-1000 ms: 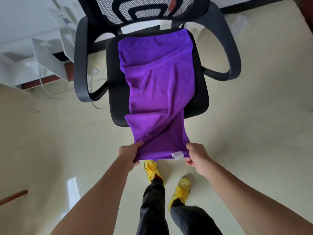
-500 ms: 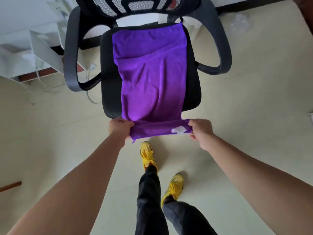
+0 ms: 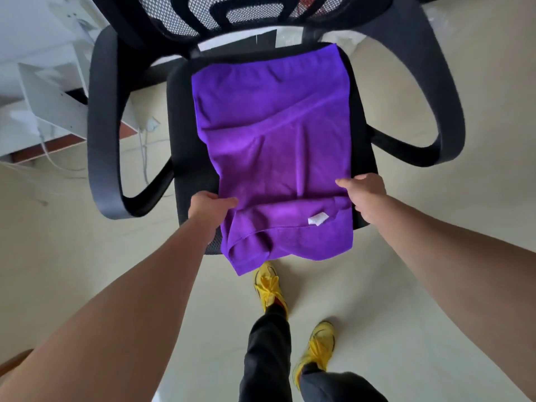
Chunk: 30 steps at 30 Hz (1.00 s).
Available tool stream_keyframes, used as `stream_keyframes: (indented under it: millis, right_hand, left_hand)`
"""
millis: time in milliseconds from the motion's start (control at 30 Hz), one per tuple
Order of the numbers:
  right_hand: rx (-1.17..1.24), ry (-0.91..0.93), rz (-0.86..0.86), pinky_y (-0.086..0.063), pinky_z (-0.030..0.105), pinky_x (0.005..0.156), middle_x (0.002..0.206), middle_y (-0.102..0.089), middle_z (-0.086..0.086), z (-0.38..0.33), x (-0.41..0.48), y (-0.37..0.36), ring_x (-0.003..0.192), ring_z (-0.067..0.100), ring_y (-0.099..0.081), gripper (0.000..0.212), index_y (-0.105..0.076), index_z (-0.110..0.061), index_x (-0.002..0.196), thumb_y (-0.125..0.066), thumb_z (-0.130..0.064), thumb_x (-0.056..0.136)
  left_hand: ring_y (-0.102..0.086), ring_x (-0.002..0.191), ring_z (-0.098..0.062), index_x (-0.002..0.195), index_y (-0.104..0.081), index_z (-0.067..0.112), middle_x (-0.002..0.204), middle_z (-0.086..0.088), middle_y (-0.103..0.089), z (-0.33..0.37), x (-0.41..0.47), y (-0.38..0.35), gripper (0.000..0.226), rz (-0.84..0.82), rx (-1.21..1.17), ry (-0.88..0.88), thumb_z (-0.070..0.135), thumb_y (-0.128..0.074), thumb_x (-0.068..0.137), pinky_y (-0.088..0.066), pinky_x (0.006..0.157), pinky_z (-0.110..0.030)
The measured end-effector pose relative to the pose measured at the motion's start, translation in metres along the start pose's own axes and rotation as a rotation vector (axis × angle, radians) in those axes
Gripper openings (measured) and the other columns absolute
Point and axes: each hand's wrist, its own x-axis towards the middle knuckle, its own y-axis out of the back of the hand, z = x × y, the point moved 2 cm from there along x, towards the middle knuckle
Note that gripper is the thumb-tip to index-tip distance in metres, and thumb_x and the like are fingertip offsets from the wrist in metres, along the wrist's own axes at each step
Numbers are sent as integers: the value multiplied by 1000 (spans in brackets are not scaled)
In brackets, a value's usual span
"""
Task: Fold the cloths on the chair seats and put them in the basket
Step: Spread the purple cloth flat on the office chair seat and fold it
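Observation:
A purple cloth lies along the black seat of an office chair. Its near end is turned back over itself, with a white label facing up, and the fold droops over the seat's front edge. My left hand pinches the cloth's left side at the fold. My right hand grips its right side at the same height. No basket is in view.
The chair has a black left armrest, a black right armrest and a mesh backrest. White shelving with cables stands at the far left. My yellow shoes stand on the pale floor below the seat.
Both hands have carried the cloth's near end from below the seat up and forward onto it, so the end now lies doubled over the rest. The view has moved closer to the chair.

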Motion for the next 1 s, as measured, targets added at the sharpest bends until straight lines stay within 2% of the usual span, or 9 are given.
stream_keyframes:
  millis: [100, 167, 233, 300, 400, 567, 700, 933, 1000]
  right_hand:
    - [52, -94, -123, -45, 27, 59, 76, -64, 4, 12, -6, -12, 63, 18, -58, 21, -59, -18, 71, -79, -25, 74]
    - [25, -110, -92, -40, 27, 51, 67, -62, 4, 24, -15, -14, 56, 18, -54, 24, -60, -13, 65, -76, -28, 76]
    - [8, -102, 12, -46, 37, 54, 67, -59, 12, 39, -23, -9, 57, 26, -54, 28, -62, -7, 65, -70, -29, 80]
    - [15, -131, 87, -53, 52, 69, 71, -59, 18, 57, -28, -1, 68, 34, -59, 32, -63, 4, 74, -69, -27, 81]
    - [8, -143, 73, -52, 57, 69, 68, -53, 17, 72, -28, 5, 64, 29, -52, 37, -57, 7, 72, -74, -25, 78]
    - [-167, 32, 68, -44, 31, 55, 66, -62, 3, 29, -2, 13, 65, 24, -58, 28, -68, -6, 82, -78, -29, 71]
    - [-80, 123, 112, -52, 36, 83, 99, -72, 9, -31, 39, 10, 88, 23, -65, 41, -69, -11, 104, -79, -32, 70]
    - [97, 180, 152, -43, 23, 75, 97, -59, -1, -132, 109, -19, 90, 15, -58, 52, -62, -13, 112, -80, -40, 71]
    - [139, 176, 162, -42, 22, 68, 88, -58, -5, -152, 122, -26, 79, 14, -57, 46, -62, -15, 109, -79, -39, 74]
  left_hand:
    - [-56, 65, -21, 74, -67, 7, 70, -9, -63, -20, -7, -11, 23, -94, 48, 32, 23, -83, 67, -46, 58, -29]
    - [-56, 64, -22, 73, -68, 6, 68, -10, -62, -32, -18, -11, 22, -42, 39, 22, 24, -79, 65, -48, 62, -36]
    - [-54, 63, -22, 71, -67, 8, 66, -9, -60, -41, -28, -7, 20, 16, -26, 34, 23, -73, 61, -45, 61, -35]
    - [-52, 65, -21, 69, -66, 9, 66, -8, -58, -51, -35, -4, 9, 18, -52, 52, 14, -72, 66, -43, 62, -34]
    - [-51, 63, -21, 81, -66, 2, 68, -8, -58, -53, -36, 1, 14, -14, -48, 70, 2, -75, 71, -42, 59, -31]
    - [-58, 57, -17, 83, -61, 12, 71, -4, -64, -8, -12, 11, 26, -145, -143, 99, 15, -83, 69, -48, 49, -23]
    - [-59, 65, -15, 93, -66, 19, 85, -1, -67, 56, 31, 20, 20, -208, -276, 113, 28, -74, 78, -48, 58, -25]
    - [-62, 69, -9, 111, -62, 24, 89, 7, -67, 164, 105, 23, 34, -226, -299, 17, 34, -72, 80, -49, 51, -20]
    - [-66, 77, -10, 111, -64, 22, 97, 4, -70, 183, 120, 23, 34, -191, -313, -21, 28, -74, 79, -55, 57, -23]
